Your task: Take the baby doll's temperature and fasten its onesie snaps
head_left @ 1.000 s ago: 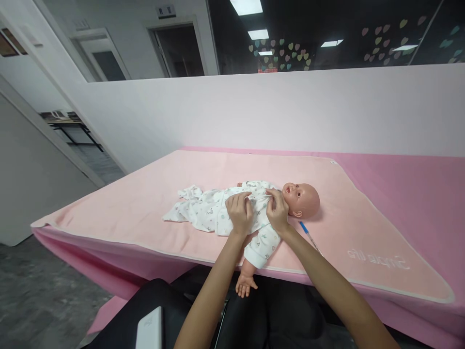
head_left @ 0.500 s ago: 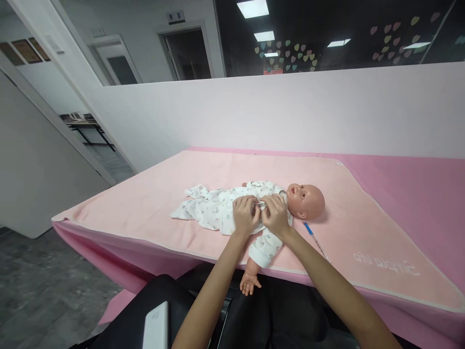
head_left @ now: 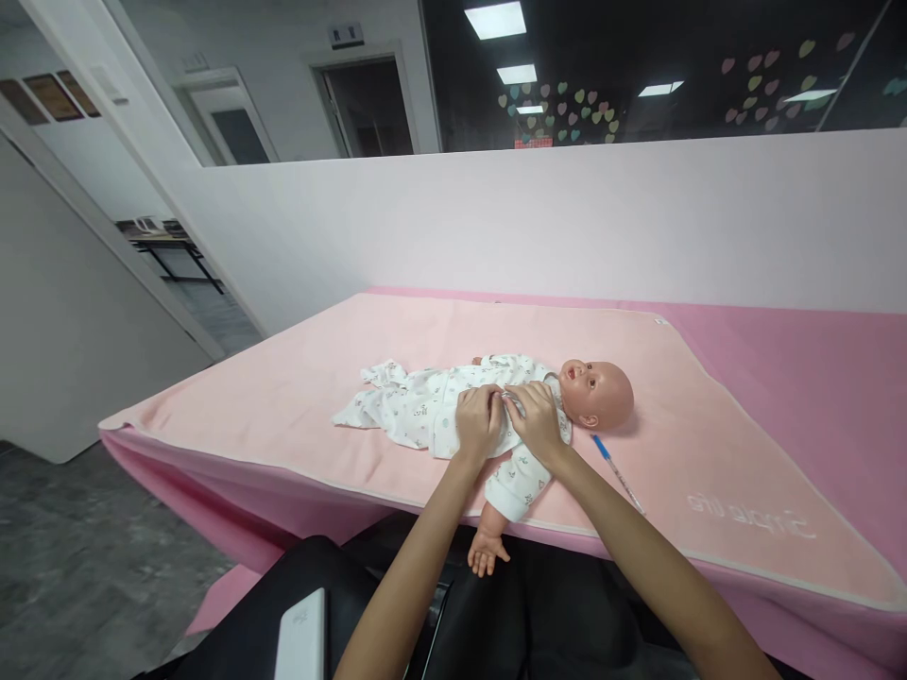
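A baby doll [head_left: 596,392] lies on its back, head to the right, in a white printed shirt [head_left: 521,482] and matching trousers [head_left: 418,406]. Over its chest my two hands nearly meet. My left hand [head_left: 479,417] is closed, fingers pinched at the shirt front on a thin white tie. Just to its right, my right hand [head_left: 535,416] pinches at the same tie, most of which my fingers hide. The doll's near arm [head_left: 488,536] hangs past the table edge. A thermometer-like stick with a blue end [head_left: 618,472] lies beside the doll's shoulder.
The table [head_left: 836,378] has a pink cover with a lighter pink blanket [head_left: 283,387] on top. Behind it stands a white wall [head_left: 524,222] with a dark window above. A white flat box-like object [head_left: 301,635] rests on my lap.
My fingertips have drawn a little closer together at the shirt front, and less of the white tie shows between them. The doll and the blue-ended stick stay put.
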The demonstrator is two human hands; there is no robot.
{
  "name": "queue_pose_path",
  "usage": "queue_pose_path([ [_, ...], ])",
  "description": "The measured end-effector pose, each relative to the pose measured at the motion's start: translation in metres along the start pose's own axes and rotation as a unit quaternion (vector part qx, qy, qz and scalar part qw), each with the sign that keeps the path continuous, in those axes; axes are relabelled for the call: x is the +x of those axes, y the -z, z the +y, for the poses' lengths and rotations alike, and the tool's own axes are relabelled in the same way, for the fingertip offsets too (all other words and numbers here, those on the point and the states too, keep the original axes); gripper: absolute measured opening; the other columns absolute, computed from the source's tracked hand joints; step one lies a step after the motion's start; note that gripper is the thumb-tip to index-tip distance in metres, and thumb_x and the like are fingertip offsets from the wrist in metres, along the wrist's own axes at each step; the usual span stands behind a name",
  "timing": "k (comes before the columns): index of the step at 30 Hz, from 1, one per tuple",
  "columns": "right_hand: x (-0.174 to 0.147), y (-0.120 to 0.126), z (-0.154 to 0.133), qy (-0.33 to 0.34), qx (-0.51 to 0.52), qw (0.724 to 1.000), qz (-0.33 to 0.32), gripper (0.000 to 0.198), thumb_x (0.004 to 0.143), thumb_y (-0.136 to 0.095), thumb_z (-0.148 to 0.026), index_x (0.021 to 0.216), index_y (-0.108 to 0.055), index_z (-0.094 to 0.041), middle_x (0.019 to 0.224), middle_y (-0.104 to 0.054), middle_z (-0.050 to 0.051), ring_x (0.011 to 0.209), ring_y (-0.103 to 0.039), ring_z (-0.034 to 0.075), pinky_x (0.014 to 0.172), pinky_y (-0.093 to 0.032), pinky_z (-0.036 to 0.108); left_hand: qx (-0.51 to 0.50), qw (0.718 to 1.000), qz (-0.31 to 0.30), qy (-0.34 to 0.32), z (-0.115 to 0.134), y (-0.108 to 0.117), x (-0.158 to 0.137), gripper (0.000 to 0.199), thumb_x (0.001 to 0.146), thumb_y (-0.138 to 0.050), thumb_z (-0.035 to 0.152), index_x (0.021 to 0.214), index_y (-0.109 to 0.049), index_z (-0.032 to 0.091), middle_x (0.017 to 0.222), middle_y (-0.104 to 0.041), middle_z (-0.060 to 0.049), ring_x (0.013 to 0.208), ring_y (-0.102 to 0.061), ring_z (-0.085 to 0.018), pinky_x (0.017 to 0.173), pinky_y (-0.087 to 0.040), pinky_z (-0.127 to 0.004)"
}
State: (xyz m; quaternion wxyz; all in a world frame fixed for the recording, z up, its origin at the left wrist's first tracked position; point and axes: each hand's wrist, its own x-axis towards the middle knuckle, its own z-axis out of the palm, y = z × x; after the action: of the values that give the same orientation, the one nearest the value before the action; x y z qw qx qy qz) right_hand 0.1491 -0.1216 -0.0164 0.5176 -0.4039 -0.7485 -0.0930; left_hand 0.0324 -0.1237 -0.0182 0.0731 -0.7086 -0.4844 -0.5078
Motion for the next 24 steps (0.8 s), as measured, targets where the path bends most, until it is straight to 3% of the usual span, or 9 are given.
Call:
queue_pose_path([
  [6, 0.001, 0.002, -0.003, -0.004, 0.000, 1.000, 0.014, 0.014, 0.084, -0.046, -0.018, 0.075, -0.056, -0.020, 0.071, -0.061, 0.002, 0.073, -0.050, 0.018, 0.073, -0.038, 0.033, 0.025, 0.999, -0.008, -0.034, -0.009, 0.010, -0.001, 0.018, 0.084, -0.039, 0.020, 0.080, -0.056, 0.019, 0.075, -0.063, -0.003, 0.073, -0.054, -0.018, 0.076, -0.035, -0.034],
  [14, 0.002, 0.006, -0.008, 0.025, -0.004, 0.999, 0.032, 0.009, 0.079, -0.046, -0.014, 0.075, -0.052, -0.020, 0.071, -0.058, 0.003, 0.073, -0.050, 0.018, 0.078, -0.038, 0.034, 0.022, 0.999, 0.036, 0.032, -0.031, 0.033, -0.004, 0.018, 0.068, -0.042, 0.012, 0.075, -0.055, 0.021, 0.081, -0.062, -0.004, 0.081, -0.052, -0.022, 0.073, -0.036, -0.036],
  [24, 0.001, 0.005, -0.008, 0.017, -0.003, 1.000, 0.015, 0.012, 0.078, -0.045, -0.011, 0.079, -0.054, -0.019, 0.076, -0.061, 0.003, 0.076, -0.050, 0.018, 0.081, -0.037, 0.035, -0.017, 0.998, 0.048, 0.035, -0.023, 0.027, -0.006, 0.010, 0.076, -0.041, 0.015, 0.073, -0.049, 0.020, 0.071, -0.057, -0.002, 0.073, -0.051, -0.017, 0.071, -0.039, -0.032],
])
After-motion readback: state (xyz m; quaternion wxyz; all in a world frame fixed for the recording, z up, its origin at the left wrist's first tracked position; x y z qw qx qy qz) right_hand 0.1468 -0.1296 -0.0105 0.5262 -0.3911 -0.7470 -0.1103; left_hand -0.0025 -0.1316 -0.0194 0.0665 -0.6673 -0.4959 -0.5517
